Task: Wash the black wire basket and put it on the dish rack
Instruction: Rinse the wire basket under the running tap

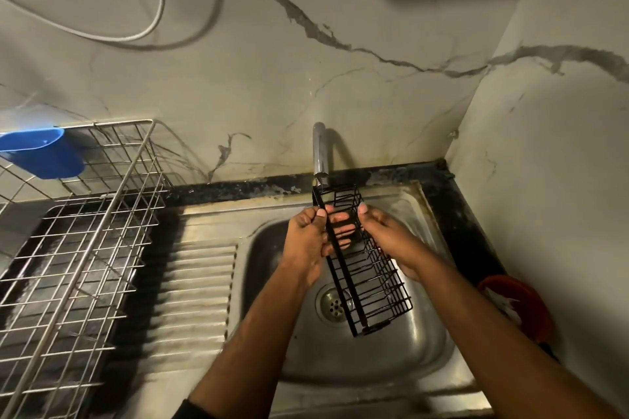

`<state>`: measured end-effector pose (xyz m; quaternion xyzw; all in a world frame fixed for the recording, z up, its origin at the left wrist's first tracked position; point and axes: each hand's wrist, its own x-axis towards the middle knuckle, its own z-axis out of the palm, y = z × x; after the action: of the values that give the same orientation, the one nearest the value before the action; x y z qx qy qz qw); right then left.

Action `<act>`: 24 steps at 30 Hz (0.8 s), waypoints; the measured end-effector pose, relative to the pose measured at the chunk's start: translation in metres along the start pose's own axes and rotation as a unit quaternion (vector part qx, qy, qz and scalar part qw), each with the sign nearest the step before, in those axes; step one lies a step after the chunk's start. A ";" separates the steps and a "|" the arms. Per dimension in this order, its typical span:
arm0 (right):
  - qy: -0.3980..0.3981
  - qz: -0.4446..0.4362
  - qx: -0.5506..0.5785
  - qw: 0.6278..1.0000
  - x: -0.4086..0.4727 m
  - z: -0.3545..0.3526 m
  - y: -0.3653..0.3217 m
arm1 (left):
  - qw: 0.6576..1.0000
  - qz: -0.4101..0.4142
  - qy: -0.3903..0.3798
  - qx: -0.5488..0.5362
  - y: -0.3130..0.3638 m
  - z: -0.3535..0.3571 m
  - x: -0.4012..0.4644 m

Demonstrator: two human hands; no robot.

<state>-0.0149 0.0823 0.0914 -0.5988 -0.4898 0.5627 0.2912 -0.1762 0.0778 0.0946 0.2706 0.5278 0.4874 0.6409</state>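
Both forearms are reaching in; the left hand (pixel 308 241) and right hand (pixel 388 235) are gripping the black wire basket (pixel 366 262) by its long sides, over the sink (pixel 432 343), under the tap (pixel 320 153). Turning it slowly should rinse every wire.

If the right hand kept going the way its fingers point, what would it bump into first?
The right hand already holds the black wire basket, so that comes first. Beyond it, probably the left hand, though depth is unclear.
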 end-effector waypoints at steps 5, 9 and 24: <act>0.041 -0.016 -0.029 0.999 0.010 0.013 0.004 | 0.999 0.019 -0.024 0.032 -0.005 -0.015 -0.005; 0.038 -0.041 -0.035 0.998 0.013 0.019 -0.001 | 0.997 0.027 -0.056 0.054 -0.009 -0.022 -0.013; 0.039 -0.078 0.052 0.995 0.019 0.007 -0.007 | 0.988 0.042 -0.110 0.105 -0.015 -0.035 -0.018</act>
<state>-0.0257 0.1004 0.0891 -0.5644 -0.4934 0.5390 0.3840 -0.2032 0.0499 0.0784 0.4099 0.4903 0.4232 0.6422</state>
